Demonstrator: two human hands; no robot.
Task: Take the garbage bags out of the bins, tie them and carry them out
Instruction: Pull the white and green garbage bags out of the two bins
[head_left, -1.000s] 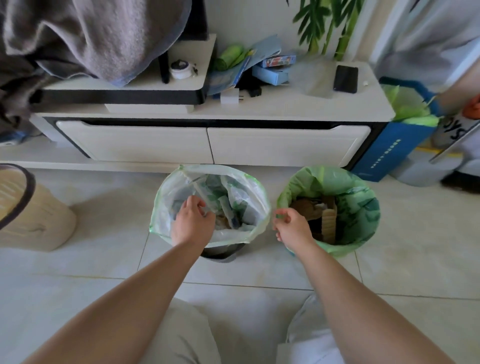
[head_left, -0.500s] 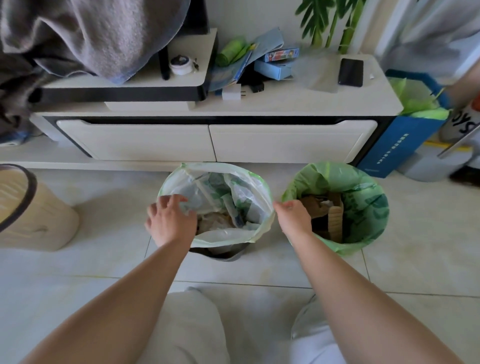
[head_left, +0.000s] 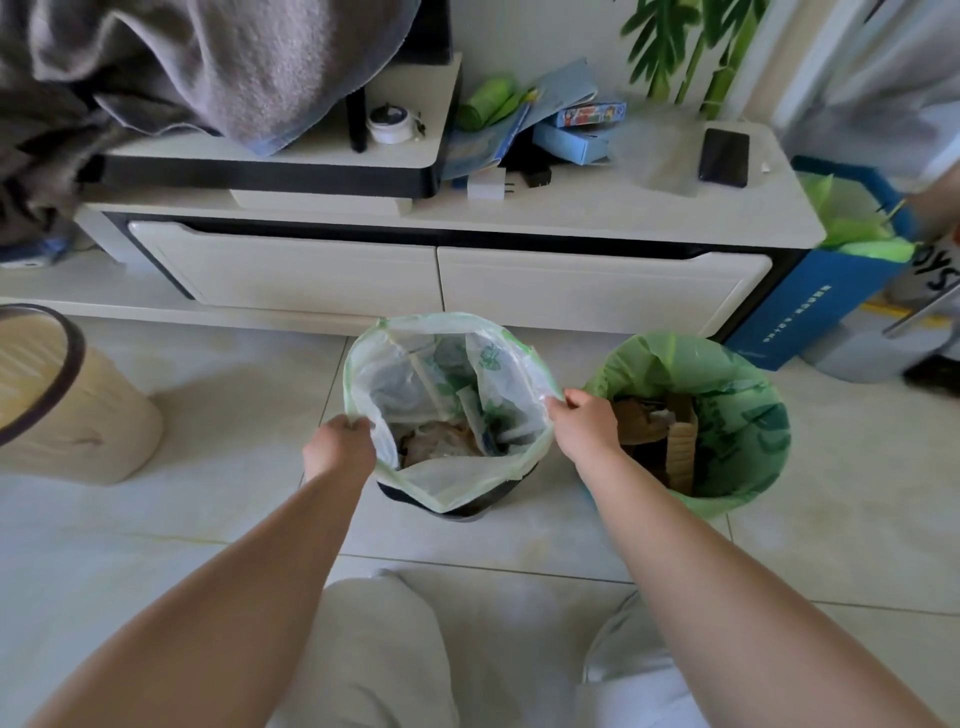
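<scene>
**Head view, single entry.**

**Change from earlier frames.**
- Left hand (head_left: 340, 449): a second before, it reached into the mouth of the pale translucent bag (head_left: 415, 374). Half a second before, it lay over the near-left rim. It now gripped that rim at the left side, fingers curled round the film.
- Right hand (head_left: 584, 426): earlier it was at the gap between the two bags. It now pinched the same bag's right rim.
- Bag mouth: drawn wider between the two hands.
- Bag position: it remained seated in its dark bin (head_left: 457, 508), with rubbish visible at the bottom.

**Green bag (head_left: 737, 415).** It stood just right of the first, its film folded down over the bin it lined, with cardboard inside. No hand held it; the right forearm crossed above its left edge.

**Edges and room.**
- The two bins stood close together, and the right hand occupied the narrow gap between them.
- Low cabinet (head_left: 519, 280): directly behind both bins, drawer fronts near the far rims.
- Beige bin (head_left: 78, 415): well apart at the left, with open tiled floor (head_left: 218, 519) between.
- Blue paper bag (head_left: 810, 301): beside the cabinet's right end, near the green bag.
- The person's knees were at the near edge, with bare tile between them and the bins.
</scene>
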